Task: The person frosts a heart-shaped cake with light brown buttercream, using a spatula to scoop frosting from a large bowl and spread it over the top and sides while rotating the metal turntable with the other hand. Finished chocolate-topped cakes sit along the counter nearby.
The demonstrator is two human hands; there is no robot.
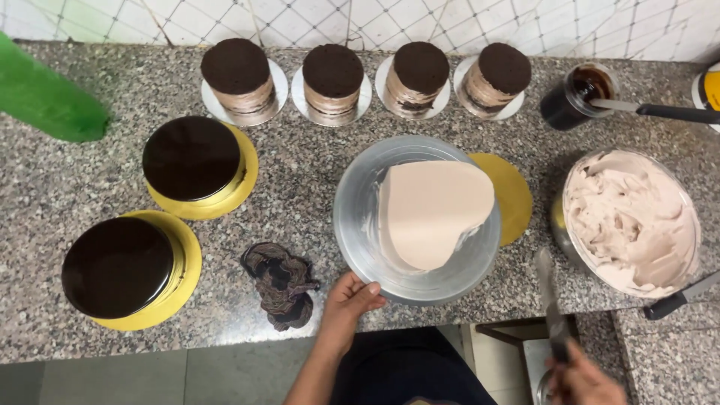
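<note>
Head view | granite counter [90,180], tiled wall [420,19] | left hand [351,298] grips turntable [358,217] | right hand [589,379] clasps spatula [549,296]

This is a cake-making kitchen, most likely a small bakery. A speckled granite counter [315,187] runs along a white tiled wall [420,19]. Four small layered chocolate cakes [332,79] stand in a row at the back (each on its own round silver board), and two dark glazed cakes [191,159] sit on gold boards. A steel bowl of pale brown cream [630,221] and a jar of dark sauce [576,94] stand at the right.
</note>
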